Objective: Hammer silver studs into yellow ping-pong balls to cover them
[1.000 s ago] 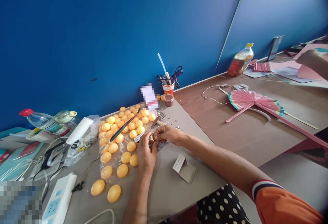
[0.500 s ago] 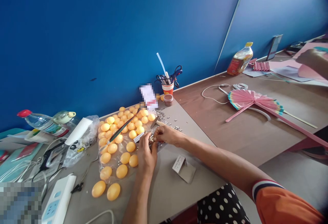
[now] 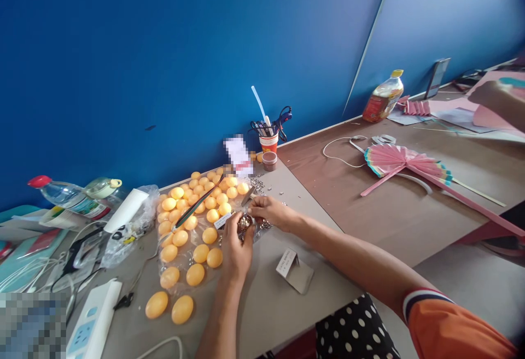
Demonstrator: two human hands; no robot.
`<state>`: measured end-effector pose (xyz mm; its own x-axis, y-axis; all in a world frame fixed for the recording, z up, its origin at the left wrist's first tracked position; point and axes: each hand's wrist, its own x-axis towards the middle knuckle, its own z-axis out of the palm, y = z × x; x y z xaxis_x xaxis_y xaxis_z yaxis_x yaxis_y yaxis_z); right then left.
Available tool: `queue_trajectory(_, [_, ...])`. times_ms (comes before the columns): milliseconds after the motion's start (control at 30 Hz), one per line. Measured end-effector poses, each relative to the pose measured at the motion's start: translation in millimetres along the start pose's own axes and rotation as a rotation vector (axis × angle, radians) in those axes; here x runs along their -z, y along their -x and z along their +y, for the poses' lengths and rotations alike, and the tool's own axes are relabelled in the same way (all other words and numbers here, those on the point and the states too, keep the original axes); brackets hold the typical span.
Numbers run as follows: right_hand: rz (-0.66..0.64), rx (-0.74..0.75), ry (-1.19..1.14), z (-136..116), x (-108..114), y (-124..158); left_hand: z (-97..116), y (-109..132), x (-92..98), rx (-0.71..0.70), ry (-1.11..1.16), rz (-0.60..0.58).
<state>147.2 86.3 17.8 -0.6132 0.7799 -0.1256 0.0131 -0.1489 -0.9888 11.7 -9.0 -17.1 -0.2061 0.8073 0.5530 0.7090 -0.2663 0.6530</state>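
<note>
My left hand (image 3: pixel 238 252) is closed around a small round ball (image 3: pixel 245 222) covered in shiny metallic studs or beads. The fingers of my right hand (image 3: pixel 271 213) are pinched together at the ball's right side; whatever they hold is too small to make out. Beneath and behind my hands lie scattered small silver pieces (image 3: pixel 257 184), some on clear plastic. A pointed metal tool (image 3: pixel 248 196) rests just behind my right hand. To the left, many plain orange balls (image 3: pixel 195 274) spread over the plastic, with a dark, thin-handled tool (image 3: pixel 197 206) across them.
A folded grey card (image 3: pixel 301 277) stands near my right forearm. Behind are a cup of pens (image 3: pixel 268 141) and a small tub (image 3: pixel 269 161). Bottles, cables and a power strip (image 3: pixel 94 318) crowd the left. A pink paper fan (image 3: pixel 404 163) and another person's hand (image 3: pixel 494 99) are at right.
My right hand has shifted slightly up and away from the ball's front, so more of its studded surface shows. My left hand still holds the ball in about the same place.
</note>
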Motion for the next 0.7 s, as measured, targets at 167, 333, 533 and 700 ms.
queue_trajectory(167, [0.162,0.119,0.437,1,6,-3,2,-2,2.8,0.112,0.092,0.043])
queue_trajectory(333, [0.04,0.241,1.239,6,4,4,-1,-4,5.3,0.264,0.19,0.079])
queue_trajectory(533, [-0.07,0.181,1.464,2,-2,8,-2,-3,3.0,0.31,0.229,0.053])
queue_trajectory(700, [-0.071,0.191,1.453,4,0,4,-1,-4,3.7,0.305,0.228,0.068])
